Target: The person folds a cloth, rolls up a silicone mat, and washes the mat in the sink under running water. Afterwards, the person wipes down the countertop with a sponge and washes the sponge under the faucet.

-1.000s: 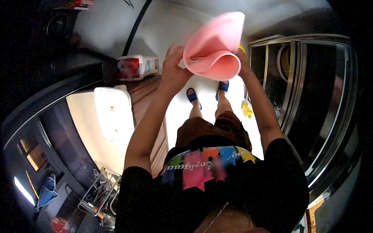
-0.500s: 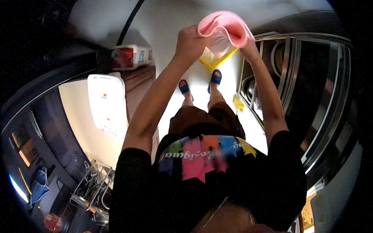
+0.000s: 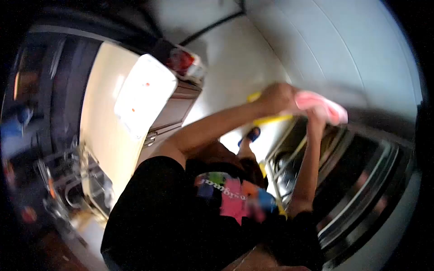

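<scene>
A pink, soft-looking folded sheet (image 3: pixel 334 111) is between my hands at the upper right, against the wall side. My left hand (image 3: pixel 278 97) is closed at its left end, the fingers blurred. Closed around its lower edge is my right hand (image 3: pixel 318 116). A yellow-edged object (image 3: pixel 273 119) shows just below and behind my left hand; whether that hand also holds it I cannot tell.
A white lid or tray (image 3: pixel 147 92) lies on a pale counter (image 3: pixel 101 90) at left. Beyond it stands a red-and-white container (image 3: pixel 185 63). A metal rack (image 3: pixel 74 176) is at lower left, with a dark glass-fronted cabinet (image 3: pixel 361 180) at right and a blue slipper (image 3: pixel 253 134) on the floor.
Both hands have moved right and down with the pink sheet, which now looks flatter and narrower. My left arm reaches across. The view has turned, showing more wall.
</scene>
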A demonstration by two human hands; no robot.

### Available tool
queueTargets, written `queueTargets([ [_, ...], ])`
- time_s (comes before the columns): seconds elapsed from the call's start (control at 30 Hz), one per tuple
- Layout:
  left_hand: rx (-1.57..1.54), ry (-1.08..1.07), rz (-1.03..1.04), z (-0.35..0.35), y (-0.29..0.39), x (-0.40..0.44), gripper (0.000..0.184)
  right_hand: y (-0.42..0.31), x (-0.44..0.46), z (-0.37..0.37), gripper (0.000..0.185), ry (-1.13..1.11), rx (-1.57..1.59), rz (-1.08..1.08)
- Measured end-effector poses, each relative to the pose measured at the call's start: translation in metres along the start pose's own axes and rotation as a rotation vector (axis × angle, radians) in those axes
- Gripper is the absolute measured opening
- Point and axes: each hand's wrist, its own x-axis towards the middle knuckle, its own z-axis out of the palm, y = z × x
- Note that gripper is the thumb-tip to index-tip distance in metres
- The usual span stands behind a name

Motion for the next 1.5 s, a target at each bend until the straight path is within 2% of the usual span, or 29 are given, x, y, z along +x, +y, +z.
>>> queueTargets([
  [0.03,-0.219,0.089,0.083,-0.002,0.004,-0.009,0.041,0.015,-0.006,-0.005,0.029,-0.109,0.213,-0.148],
  [0.1,-0.269,0.008,-0.137,-0.019,0.026,-0.006,0.044,0.01,-0.025,-0.004,0.044,0.17,-0.259,0.035],
  [0.13,-0.121,0.033,-0.057,-0.012,0.061,-0.038,0.045,-0.021,-0.069,0.002,0.044,0.134,-0.255,-0.005],
  [0.17,0.051,0.08,-0.014,0.001,0.034,0.006,0.046,-0.006,-0.014,-0.012,0.045,0.156,-0.202,-0.045],
  [0.23,-0.049,0.02,-0.035,0.005,0.021,0.011,0.044,0.005,-0.015,-0.015,0.046,0.249,-0.096,-0.066],
  [0.3,0.03,-0.106,-0.199,-0.015,0.075,0.009,0.046,0.003,-0.02,-0.03,0.045,0.169,-0.172,0.065],
  [0.37,-0.205,0.104,-0.117,0.016,0.049,0.012,0.04,-0.001,-0.019,-0.038,0.045,0.129,-0.106,0.011],
  [0.4,-0.184,0.152,0.049,0.011,0.041,0.006,0.047,0.002,-0.014,-0.03,0.045,0.136,-0.053,-0.004],
  [0.43,-0.172,0.173,0.03,0.005,0.045,0.003,0.047,-0.001,-0.015,-0.022,0.044,0.178,-0.001,-0.057],
  [0.5,-0.017,0.106,-0.172,0.001,0.06,-0.001,0.038,0.016,-0.002,-0.039,0.043,0.115,-0.436,-0.006],
  [0.57,-0.109,0.157,-0.181,-0.004,0.055,-0.003,0.038,0.024,0.002,-0.039,0.042,0.034,-0.327,-0.038],
  [0.6,-0.217,0.18,-0.207,-0.006,0.044,-0.007,0.042,0.032,0.01,-0.035,0.042,-0.039,-0.217,-0.026],
  [0.63,-0.275,0.198,-0.168,0.0,0.034,-0.017,0.059,0.032,0.01,-0.039,0.042,-0.066,-0.215,-0.027],
  [0.67,-0.332,0.213,-0.128,0.004,0.024,-0.026,0.082,0.018,0.004,-0.029,0.039,-0.051,-0.244,-0.048],
  [0.7,-0.323,0.222,-0.137,0.001,0.015,-0.037,0.082,-0.001,0.0,-0.016,0.035,0.007,-0.223,-0.069],
  [0.77,-0.196,0.246,-0.211,-0.005,0.004,-0.058,0.112,-0.046,0.001,0.01,0.022,0.049,-0.255,-0.054],
  [0.8,-0.19,0.266,-0.213,-0.005,-0.006,-0.068,0.112,-0.054,0.008,0.009,0.019,0.021,-0.226,-0.007],
  [0.83,-0.155,0.23,-0.247,-0.001,-0.022,-0.076,0.122,-0.069,0.017,0.016,0.017,-0.011,-0.199,0.046],
  [0.87,-0.124,0.193,-0.273,0.0,-0.023,-0.085,0.132,-0.089,0.019,0.03,0.015,0.027,-0.186,-0.024],
  [1.0,-0.273,0.173,-0.355,-0.007,-0.023,-0.116,0.143,-0.204,0.018,0.086,0.028,-0.104,-0.236,-0.054],
  [1.07,-0.202,0.254,-0.24,-0.015,-0.023,-0.122,0.146,-0.25,0.021,0.116,0.036,-0.155,-0.193,-0.123],
  [1.2,-0.458,0.329,-0.233,-0.089,0.023,-0.158,0.144,-0.337,0.005,0.202,0.047,-0.361,-0.009,-0.246],
  [1.27,-0.333,0.446,0.0,-0.126,0.05,-0.185,0.139,-0.394,-0.017,0.248,0.049,-0.436,0.056,-0.212],
  [1.3,-0.322,0.48,0.002,-0.153,0.082,-0.207,0.139,-0.43,-0.031,0.27,0.05,-0.472,0.079,-0.199],
  [1.33,-0.415,0.544,0.139,-0.177,0.114,-0.234,0.136,-0.453,-0.045,0.285,0.05,-0.502,0.086,-0.211],
  [1.37,-0.506,0.605,0.28,-0.199,0.134,-0.26,0.133,-0.473,-0.058,0.303,0.049,-0.621,-0.067,-0.589],
  [1.4,-0.487,0.634,0.279,-0.215,0.141,-0.284,0.133,-0.489,-0.069,0.317,0.049,-0.725,-0.217,-0.972],
  [1.47,-0.209,0.707,0.154,-0.247,0.141,-0.331,0.129,-0.51,-0.088,0.356,0.048,-0.832,-0.332,-1.368],
  [1.5,-0.192,0.732,0.142,-0.261,0.15,-0.356,0.129,-0.527,-0.11,0.384,0.049,-0.88,-0.202,-1.244],
])
